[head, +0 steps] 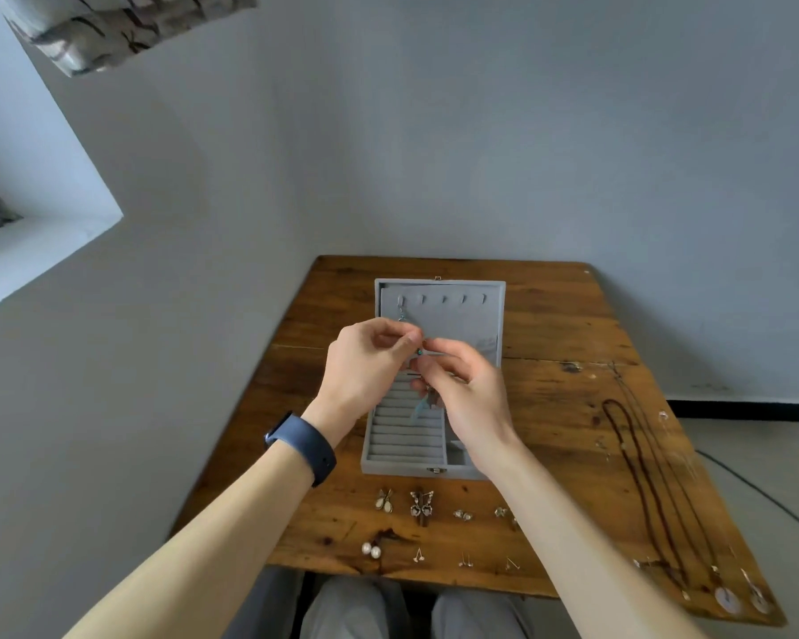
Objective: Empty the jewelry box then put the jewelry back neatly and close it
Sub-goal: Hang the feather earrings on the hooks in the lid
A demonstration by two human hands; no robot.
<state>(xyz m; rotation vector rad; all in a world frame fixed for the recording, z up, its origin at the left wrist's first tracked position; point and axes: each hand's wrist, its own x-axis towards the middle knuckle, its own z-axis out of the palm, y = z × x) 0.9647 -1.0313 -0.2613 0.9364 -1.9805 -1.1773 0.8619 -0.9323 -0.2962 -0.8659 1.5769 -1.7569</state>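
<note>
A grey velvet jewelry box (439, 288) lies open in the middle of the wooden table (554, 334), its lid flat at the far side with a row of small hooks. Both hands hover over the box. My left hand (365, 362) and my right hand (467, 385) together pinch a small turquoise dangling piece (419, 351), whose blue tassel (420, 408) hangs below the fingers. One thin piece hangs from the leftmost hook (401, 301). The ring rolls (407, 435) in the base show no jewelry.
Several pairs of earrings (420, 502) and pearl studs (371, 550) lie in rows on the table in front of the box. Long dark necklaces (637, 454) with pendants stretch along the right side. A wall stands just behind the table.
</note>
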